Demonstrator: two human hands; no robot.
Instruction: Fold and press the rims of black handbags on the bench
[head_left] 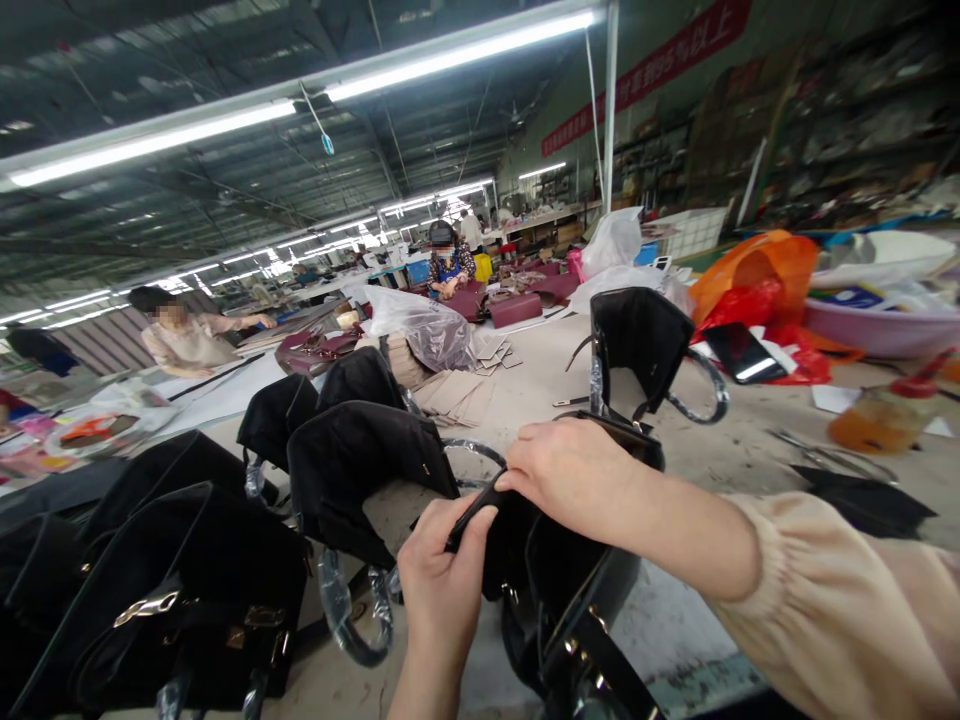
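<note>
A black handbag [570, 560] with gold-coloured fittings stands in front of me, its top edge between my hands. My left hand [442, 575] pinches that edge between thumb and fingers at the near left corner. Just beyond it, my right hand [559, 470] is closed on the same edge, knuckles up. Part of the bag's rim is hidden behind my fingers and forearm. Close on the left stands another black handbag [375, 460] with a plastic-wrapped handle [349, 620]. A further black bag [637, 345] sits beyond my right hand.
More black bags [202, 560] crowd the left of the table. On the right are a phone [742, 352], scissors [832, 458], a bottle of amber liquid [885, 415] and a purple basin [885, 325]. Cardboard pieces [457, 395] lie ahead. Co-workers [184, 335] work at tables beyond.
</note>
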